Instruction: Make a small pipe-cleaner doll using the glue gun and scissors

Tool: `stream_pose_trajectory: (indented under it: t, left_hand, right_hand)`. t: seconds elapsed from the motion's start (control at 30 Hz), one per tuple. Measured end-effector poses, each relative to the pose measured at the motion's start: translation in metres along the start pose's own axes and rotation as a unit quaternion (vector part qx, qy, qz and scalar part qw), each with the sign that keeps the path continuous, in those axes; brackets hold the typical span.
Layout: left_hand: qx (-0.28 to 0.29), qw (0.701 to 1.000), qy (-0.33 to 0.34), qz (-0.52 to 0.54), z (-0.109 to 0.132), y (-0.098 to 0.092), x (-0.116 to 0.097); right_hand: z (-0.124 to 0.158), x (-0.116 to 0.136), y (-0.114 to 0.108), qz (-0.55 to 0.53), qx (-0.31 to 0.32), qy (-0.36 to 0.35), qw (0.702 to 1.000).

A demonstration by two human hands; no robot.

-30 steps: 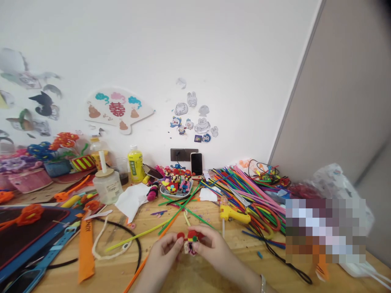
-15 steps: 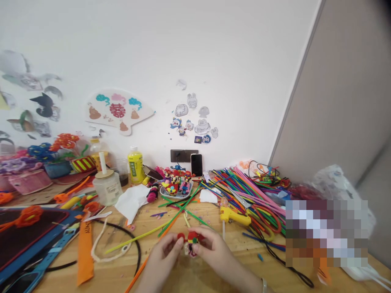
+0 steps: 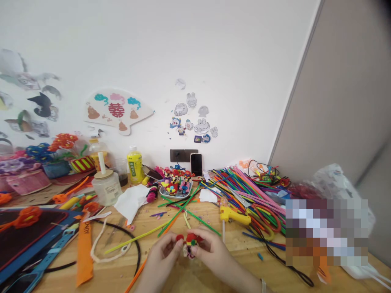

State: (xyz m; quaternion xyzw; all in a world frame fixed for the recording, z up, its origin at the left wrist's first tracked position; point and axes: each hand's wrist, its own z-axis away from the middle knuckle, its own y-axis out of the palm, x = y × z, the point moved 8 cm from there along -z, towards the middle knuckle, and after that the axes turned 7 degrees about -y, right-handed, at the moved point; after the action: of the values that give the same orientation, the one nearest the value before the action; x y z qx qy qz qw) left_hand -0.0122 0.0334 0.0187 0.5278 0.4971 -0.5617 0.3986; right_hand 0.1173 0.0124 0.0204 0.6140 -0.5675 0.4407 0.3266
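Low in the middle of the view, both hands meet over the table around a small pipe-cleaner figure with a red top, a yellow band and a green spot. My right hand pinches this figure from the right. My left hand is closed at its left side, thumb and finger on a small round red fuzzy piece. Whether that piece is joined to the figure cannot be made out. Similar finished figures stand on a small tray beyond the hands.
A yellow glue gun lies to the right, before a heap of coloured pipe cleaners and scissors. Leftward are white paper, a glass jar, a yellow bottle and an orange strip. A phone leans at the wall.
The small figure has turned or shifted slightly between my fingers. Both hands keep nearly the same place and grip; the view has shifted a little.
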Motion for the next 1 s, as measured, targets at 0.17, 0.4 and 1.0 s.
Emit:
stream_pose_trajectory:
  t: [0.17, 0.4, 1.0]
  left_hand:
    - [-0.023, 1.000, -0.004, 0.006, 0.0004, -0.0024, 0.0013]
    - [-0.023, 0.999, 0.000, 0.028, 0.0024, -0.0014, 0.0002]
    - [-0.034, 0.999, -0.029, 0.017, -0.0008, -0.0038, 0.0017]
  right_hand:
    - [-0.0002, 0.0008, 0.0013, 0.024, -0.002, -0.001, 1.000]
    - [0.0007, 0.0028, 0.0020, 0.025, -0.005, 0.000, 1.000]
    - [-0.0001, -0.0001, 0.0018, 0.004, -0.010, -0.008, 1.000]
